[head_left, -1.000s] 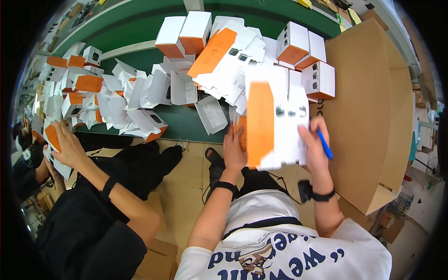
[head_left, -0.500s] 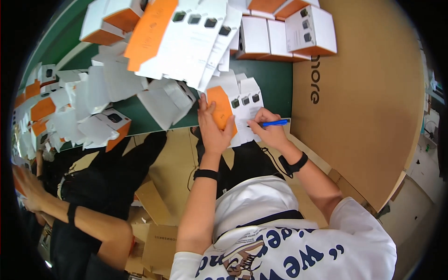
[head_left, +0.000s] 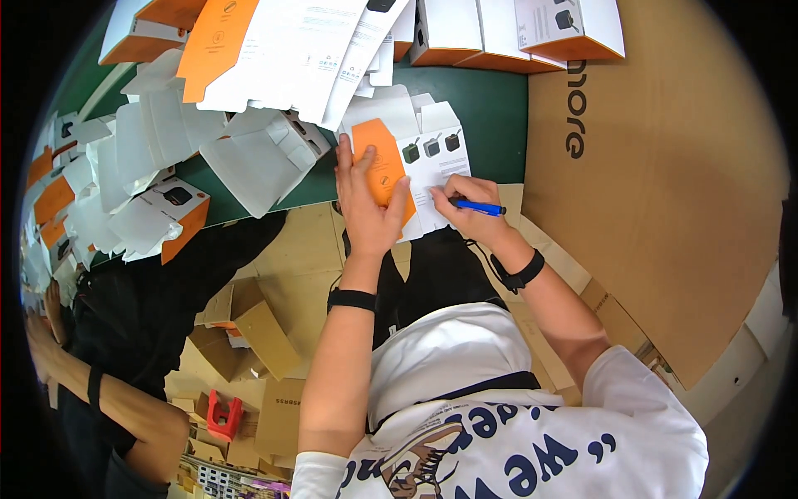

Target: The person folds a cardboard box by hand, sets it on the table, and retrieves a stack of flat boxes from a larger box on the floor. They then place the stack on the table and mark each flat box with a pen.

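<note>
A flattened white carton with an orange side panel and printed pictures of small dark devices lies at the near edge of the green table. My left hand rests on the orange panel, fingers stretched out and thumb spread, steadying the sheet. In my right hand is a blue pen, pinched between the fingers, its tip end over the white panel just below the device pictures. The fingers cover the pen's point, so any contact with the card is hidden.
Above my hands lies a stack of flat cartons. Folded boxes stand at the far right of the table. Opened boxes and loose packaging crowd the left, where a co-worker's arm shows. A large brown carton stands at right.
The view has shifted, so the table and boxes sit higher in it. My left hand stays on the orange panel, and my right hand still grips the pen over the white panel.
</note>
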`<state>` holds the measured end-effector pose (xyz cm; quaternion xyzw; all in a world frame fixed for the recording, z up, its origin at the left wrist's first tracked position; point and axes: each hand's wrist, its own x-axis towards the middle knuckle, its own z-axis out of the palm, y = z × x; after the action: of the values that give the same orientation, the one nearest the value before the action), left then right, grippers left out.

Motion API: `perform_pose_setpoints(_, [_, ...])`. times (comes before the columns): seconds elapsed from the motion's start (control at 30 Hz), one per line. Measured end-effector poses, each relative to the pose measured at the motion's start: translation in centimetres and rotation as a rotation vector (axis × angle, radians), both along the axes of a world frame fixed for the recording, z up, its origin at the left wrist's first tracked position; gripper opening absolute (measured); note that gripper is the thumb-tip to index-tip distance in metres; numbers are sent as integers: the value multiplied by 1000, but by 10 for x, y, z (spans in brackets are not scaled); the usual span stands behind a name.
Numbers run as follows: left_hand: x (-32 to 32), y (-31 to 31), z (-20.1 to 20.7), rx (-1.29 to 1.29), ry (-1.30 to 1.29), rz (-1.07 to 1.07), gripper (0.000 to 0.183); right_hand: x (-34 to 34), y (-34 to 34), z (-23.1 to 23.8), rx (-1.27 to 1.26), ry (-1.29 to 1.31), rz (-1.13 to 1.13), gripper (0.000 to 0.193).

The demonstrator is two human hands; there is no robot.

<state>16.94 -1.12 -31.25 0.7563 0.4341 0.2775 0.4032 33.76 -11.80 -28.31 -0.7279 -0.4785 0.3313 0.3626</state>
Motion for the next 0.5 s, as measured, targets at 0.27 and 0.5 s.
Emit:
perform_pose_setpoints(0.27, [0,3,8,-11,41,15,67,-7,13,7,137,28,-584,29])
perform_pose_setpoints(0.5, [-17,13,3,-65,124,-67,69,18,3,25,119,110,-612,36])
